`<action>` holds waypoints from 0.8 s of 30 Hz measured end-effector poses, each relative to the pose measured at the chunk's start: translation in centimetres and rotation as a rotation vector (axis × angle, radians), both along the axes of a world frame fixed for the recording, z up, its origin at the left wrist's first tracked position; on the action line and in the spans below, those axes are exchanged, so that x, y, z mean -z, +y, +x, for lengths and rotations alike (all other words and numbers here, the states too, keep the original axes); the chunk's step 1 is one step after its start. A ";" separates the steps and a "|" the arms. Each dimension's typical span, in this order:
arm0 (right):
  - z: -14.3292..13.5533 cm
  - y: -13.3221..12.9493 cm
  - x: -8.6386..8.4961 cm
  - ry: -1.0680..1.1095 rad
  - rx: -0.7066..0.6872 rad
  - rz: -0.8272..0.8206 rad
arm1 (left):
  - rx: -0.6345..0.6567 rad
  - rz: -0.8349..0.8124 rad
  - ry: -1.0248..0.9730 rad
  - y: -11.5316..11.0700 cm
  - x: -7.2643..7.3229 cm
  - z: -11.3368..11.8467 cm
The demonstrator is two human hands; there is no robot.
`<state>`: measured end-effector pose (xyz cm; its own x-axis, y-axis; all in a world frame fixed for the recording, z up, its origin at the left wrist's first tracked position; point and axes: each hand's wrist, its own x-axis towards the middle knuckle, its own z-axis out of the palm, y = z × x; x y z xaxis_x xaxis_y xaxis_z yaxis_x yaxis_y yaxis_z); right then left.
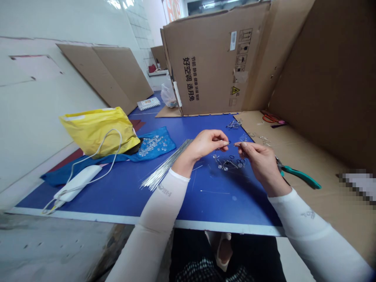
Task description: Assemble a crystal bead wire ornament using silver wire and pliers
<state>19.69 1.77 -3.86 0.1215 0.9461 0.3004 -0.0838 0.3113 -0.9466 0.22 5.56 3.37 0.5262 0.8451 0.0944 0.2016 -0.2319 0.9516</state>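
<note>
Above the blue table [176,207], my left hand [209,144] is closed in a pinch, with a small dark loop showing at its fingertips. Facing it across a narrow gap, my right hand [258,159] pinches something tiny and thin that I cannot make out. Below and between the hands lie wire pieces with clear beads [226,168] and small dark rings. A bundle of thin silver wires [164,170] rests left of my left forearm. Green-handled pliers [302,177] lie just right of my right hand, their jaws partly hidden by it.
Clear beads [152,145] lie on a blue cloth [167,138] beside a yellow bag [100,131]. A white power strip [78,182] with a cable is at the left. Cardboard [217,70] stands behind; red-handled scissors [272,119] lie at the back right.
</note>
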 end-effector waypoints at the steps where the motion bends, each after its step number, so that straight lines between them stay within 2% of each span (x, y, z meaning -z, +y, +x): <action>1: 0.0 0.0 -0.1 -0.010 0.004 0.002 | 0.002 0.013 0.008 0.0 0.0 0.1; 14: 0.1 0.1 0.1 -0.090 0.020 0.070 | -0.047 0.185 0.206 0.1 0.0 -0.4; 24: 0.3 0.0 -0.3 -0.077 -0.076 -0.044 | 0.006 0.221 0.262 -0.1 -0.2 -0.5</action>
